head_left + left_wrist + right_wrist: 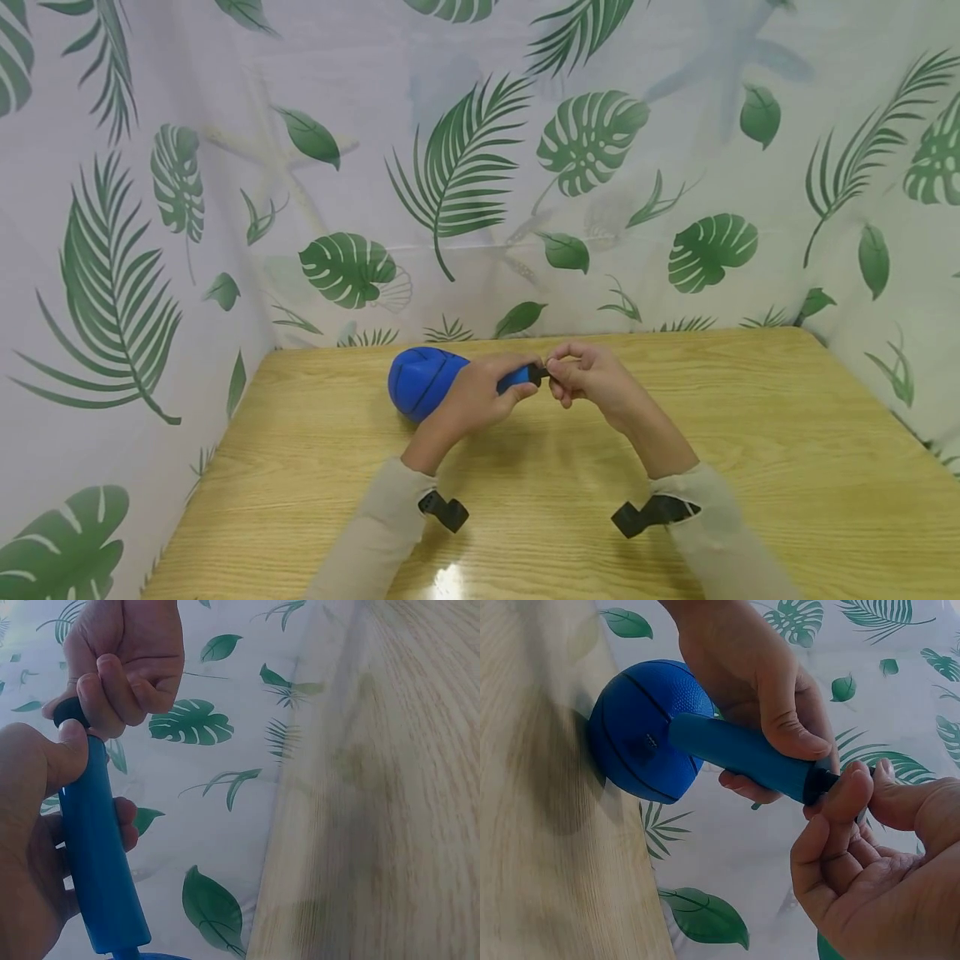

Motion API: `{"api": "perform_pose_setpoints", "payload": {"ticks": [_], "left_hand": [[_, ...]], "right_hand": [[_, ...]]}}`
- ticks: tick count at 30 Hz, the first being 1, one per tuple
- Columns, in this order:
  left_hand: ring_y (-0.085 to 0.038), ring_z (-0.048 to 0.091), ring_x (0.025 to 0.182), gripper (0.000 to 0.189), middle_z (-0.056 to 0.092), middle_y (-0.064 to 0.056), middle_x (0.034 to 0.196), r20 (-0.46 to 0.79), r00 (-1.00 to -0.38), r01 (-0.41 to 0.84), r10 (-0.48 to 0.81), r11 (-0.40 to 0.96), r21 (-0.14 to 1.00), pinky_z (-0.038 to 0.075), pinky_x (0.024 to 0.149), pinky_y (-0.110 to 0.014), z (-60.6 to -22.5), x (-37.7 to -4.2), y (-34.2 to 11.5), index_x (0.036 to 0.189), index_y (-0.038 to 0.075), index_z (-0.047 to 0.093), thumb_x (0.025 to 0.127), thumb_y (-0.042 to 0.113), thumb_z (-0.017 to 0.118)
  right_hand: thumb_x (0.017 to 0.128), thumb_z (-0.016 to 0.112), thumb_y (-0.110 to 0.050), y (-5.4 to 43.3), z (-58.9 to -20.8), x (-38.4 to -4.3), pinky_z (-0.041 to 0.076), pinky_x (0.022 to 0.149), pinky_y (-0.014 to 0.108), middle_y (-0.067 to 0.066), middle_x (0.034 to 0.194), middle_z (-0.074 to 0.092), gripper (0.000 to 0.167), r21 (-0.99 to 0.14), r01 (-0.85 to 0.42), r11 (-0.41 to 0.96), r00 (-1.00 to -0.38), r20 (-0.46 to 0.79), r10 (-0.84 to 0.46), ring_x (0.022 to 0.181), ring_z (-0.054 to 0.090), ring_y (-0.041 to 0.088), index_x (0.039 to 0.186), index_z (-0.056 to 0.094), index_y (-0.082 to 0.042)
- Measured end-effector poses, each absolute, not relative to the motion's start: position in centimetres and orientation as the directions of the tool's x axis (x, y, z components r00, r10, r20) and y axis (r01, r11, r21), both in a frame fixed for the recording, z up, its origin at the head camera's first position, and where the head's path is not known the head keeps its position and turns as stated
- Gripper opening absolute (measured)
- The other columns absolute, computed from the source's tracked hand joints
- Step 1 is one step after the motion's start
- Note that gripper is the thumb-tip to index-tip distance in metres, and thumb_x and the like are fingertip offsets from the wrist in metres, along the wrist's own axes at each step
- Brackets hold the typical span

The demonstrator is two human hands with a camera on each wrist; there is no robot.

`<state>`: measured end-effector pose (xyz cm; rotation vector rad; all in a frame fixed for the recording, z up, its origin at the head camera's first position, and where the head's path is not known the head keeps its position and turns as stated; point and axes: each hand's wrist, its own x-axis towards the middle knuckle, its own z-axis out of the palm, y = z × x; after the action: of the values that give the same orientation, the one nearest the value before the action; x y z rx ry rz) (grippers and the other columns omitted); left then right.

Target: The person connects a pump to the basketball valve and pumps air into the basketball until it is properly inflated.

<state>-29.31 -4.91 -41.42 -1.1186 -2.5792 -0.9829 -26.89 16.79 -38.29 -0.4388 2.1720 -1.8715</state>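
A small blue basketball point(417, 385) with black lines sits on the table, its outline uneven and somewhat flattened. One end of a blue hand pump point(739, 756) meets the ball in the right wrist view. My left hand point(477, 390) grips the pump's barrel, thumb near the far end, fingers wrapped underneath. At that end, my right hand point(591, 380) pinches the black handle point(71, 712) between thumb and fingers, its other fingers curled. The handle lies close against the barrel, mostly covered by the fingertips.
The wooden table point(315, 483) stretches around both forearms. Behind it and at the sides hangs a white curtain point(495, 283) printed with green leaves. Black straps with small devices point(652, 514) sit on both wrists, over light sleeves.
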Motion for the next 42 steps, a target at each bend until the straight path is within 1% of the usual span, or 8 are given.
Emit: {"api": "perform_pose_setpoints", "payload": {"ticks": [7, 13, 18, 23, 26, 32, 36, 42], "left_hand": [[-0.022, 0.065, 0.124, 0.039, 0.067, -0.004, 0.137, 0.362, -0.727, 0.669, 0.583, 0.484, 0.564, 0.053, 0.104, -0.041, -41.0, -29.2, -5.2, 0.139, 0.016, 0.062, 0.102, 0.029, 0.062], [-0.020, 0.064, 0.124, 0.035, 0.066, -0.002, 0.137, 0.356, -0.750, 0.638, 0.557, 0.467, 0.612, 0.052, 0.105, -0.043, -40.7, -29.3, -5.6, 0.137, 0.021, 0.064, 0.102, 0.030, 0.062], [-0.020, 0.063, 0.124, 0.038, 0.066, -0.002, 0.137, 0.336, -0.778, 0.605, 0.530, 0.491, 0.627, 0.052, 0.103, -0.044, -40.7, -29.4, -6.1, 0.140, 0.025, 0.061, 0.103, 0.033, 0.060], [-0.024, 0.062, 0.126, 0.039, 0.065, -0.004, 0.138, 0.350, -0.768, 0.622, 0.536, 0.493, 0.609, 0.053, 0.103, -0.046, -40.7, -29.6, -6.2, 0.140, 0.021, 0.061, 0.103, 0.032, 0.061], [-0.024, 0.064, 0.124, 0.037, 0.067, -0.004, 0.135, 0.359, -0.760, 0.633, 0.542, 0.493, 0.597, 0.053, 0.102, -0.045, -40.7, -29.6, -6.0, 0.138, 0.020, 0.062, 0.103, 0.031, 0.062], [-0.020, 0.067, 0.114, 0.033, 0.071, -0.003, 0.124, 0.378, -0.738, 0.664, 0.560, 0.499, 0.557, 0.054, 0.100, -0.042, -41.0, -29.7, -5.6, 0.134, 0.018, 0.064, 0.102, 0.029, 0.063], [-0.018, 0.067, 0.111, 0.031, 0.071, -0.001, 0.124, 0.375, -0.731, 0.672, 0.569, 0.509, 0.538, 0.054, 0.098, -0.040, -41.2, -29.6, -5.3, 0.130, 0.018, 0.066, 0.102, 0.029, 0.064], [-0.020, 0.065, 0.121, 0.036, 0.068, -0.002, 0.133, 0.370, -0.722, 0.681, 0.585, 0.506, 0.529, 0.052, 0.104, -0.040, -41.1, -29.3, -5.0, 0.135, 0.016, 0.064, 0.102, 0.030, 0.063]], "right_hand": [[0.106, 0.055, -0.018, 17.1, -37.6, -26.6, 0.053, 0.068, 0.027, -0.003, 0.069, 0.062, 0.026, -0.980, -0.074, 0.186, -0.928, -0.001, -0.372, 0.059, 0.056, 0.010, 0.115, 0.054, 0.006], [0.107, 0.055, -0.018, 18.6, -36.3, -26.2, 0.053, 0.068, 0.027, -0.004, 0.070, 0.061, 0.022, -0.976, -0.132, 0.174, -0.933, 0.063, -0.355, 0.059, 0.055, 0.009, 0.114, 0.054, 0.003], [0.106, 0.055, -0.015, 20.4, -35.0, -25.5, 0.050, 0.060, 0.023, -0.004, 0.069, 0.060, 0.012, -0.977, -0.199, 0.079, -0.933, 0.164, -0.321, 0.059, 0.053, 0.008, 0.105, 0.059, -0.004], [0.105, 0.056, -0.013, 21.1, -34.2, -24.9, 0.050, 0.059, 0.022, -0.004, 0.068, 0.061, 0.009, -0.975, -0.222, -0.011, -0.920, 0.213, -0.329, 0.059, 0.054, 0.008, 0.103, 0.063, -0.008], [0.106, 0.055, -0.013, 20.8, -34.2, -24.9, 0.050, 0.060, 0.023, -0.004, 0.069, 0.060, 0.009, -0.975, -0.219, 0.028, -0.920, 0.197, -0.340, 0.060, 0.054, 0.008, 0.104, 0.061, -0.007], [0.107, 0.053, -0.012, 19.0, -35.7, -26.0, 0.052, 0.063, 0.026, -0.003, 0.067, 0.058, 0.014, -0.977, -0.167, 0.134, -0.930, 0.111, -0.350, 0.060, 0.055, 0.010, 0.107, 0.053, 0.001], [0.107, 0.051, -0.012, 17.9, -37.0, -26.5, 0.053, 0.064, 0.026, -0.003, 0.067, 0.059, 0.017, -0.980, -0.120, 0.160, -0.928, 0.053, -0.368, 0.059, 0.055, 0.009, 0.109, 0.052, 0.004], [0.107, 0.052, -0.014, 17.2, -37.8, -26.9, 0.055, 0.065, 0.026, -0.003, 0.067, 0.060, 0.020, -0.980, -0.096, 0.175, -0.922, 0.022, -0.386, 0.057, 0.057, 0.009, 0.110, 0.052, 0.006]]}}
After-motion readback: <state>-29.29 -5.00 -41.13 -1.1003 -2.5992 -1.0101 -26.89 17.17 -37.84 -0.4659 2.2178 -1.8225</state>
